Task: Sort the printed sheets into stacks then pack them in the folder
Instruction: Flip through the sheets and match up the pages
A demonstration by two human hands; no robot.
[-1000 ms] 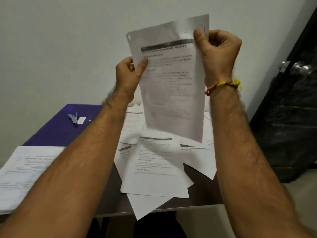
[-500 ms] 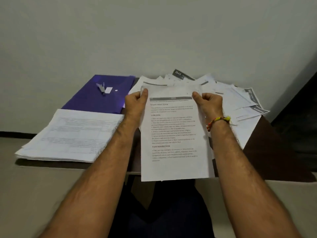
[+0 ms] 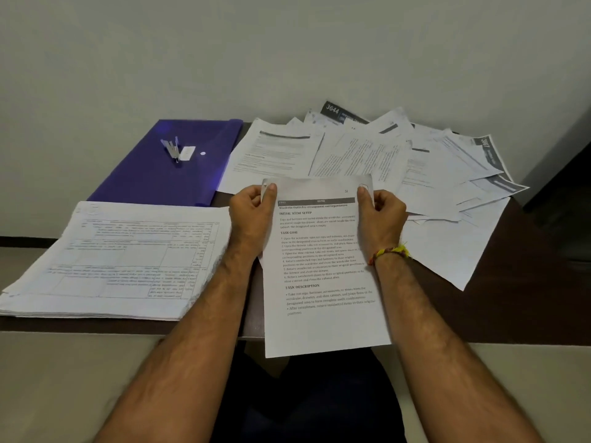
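two hands hold a printed sheet (image 3: pixel 323 270) upright at the centre of the frame, above the near edge of a dark worktop (image 3: pixel 527 298).

loose printed sheets (image 3: pixel 367 151) lie fanned and overlapping across the upper right of the worktop; a squared stack of table-printed sheets (image 3: pixel 118 260) sits at left, with a purple folder (image 3: pixel 169 167) behind it at upper left, a small metal clip (image 3: pixel 172 150) lying on its cover. the left hand (image 3: pixel 252 215) pinches the held sheet's top left corner between thumb and curled fingers, the right hand (image 3: pixel 380 215) its top right corner; a yellow-and-red thread band (image 3: pixel 388 253) circles the right wrist.
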